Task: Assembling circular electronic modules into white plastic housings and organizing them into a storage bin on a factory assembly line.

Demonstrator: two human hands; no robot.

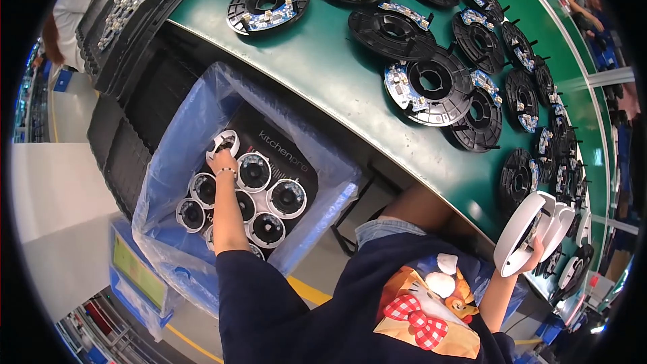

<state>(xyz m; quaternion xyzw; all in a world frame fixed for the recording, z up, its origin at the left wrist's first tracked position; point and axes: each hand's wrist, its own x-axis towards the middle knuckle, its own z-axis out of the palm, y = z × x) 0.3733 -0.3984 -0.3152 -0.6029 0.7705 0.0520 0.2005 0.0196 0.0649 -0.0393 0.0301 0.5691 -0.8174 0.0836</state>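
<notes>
My left hand [223, 160] reaches down into a plastic-lined box [176, 136] and grips a white round housing [223, 141] at the far end of a layer of several white rings with black centres [269, 195]. My right hand [536, 251] is raised near the green conveyor belt [337, 74] and holds a stack of white round shells [532, 229] on edge. A beaded bracelet sits on my left wrist.
The green belt curves from the top to the right, carrying several black round discs [431, 84] with small blue and white circuit boards. Black stacked trays [135, 7] stand at the upper left. Another person [67, 13] is at the far left.
</notes>
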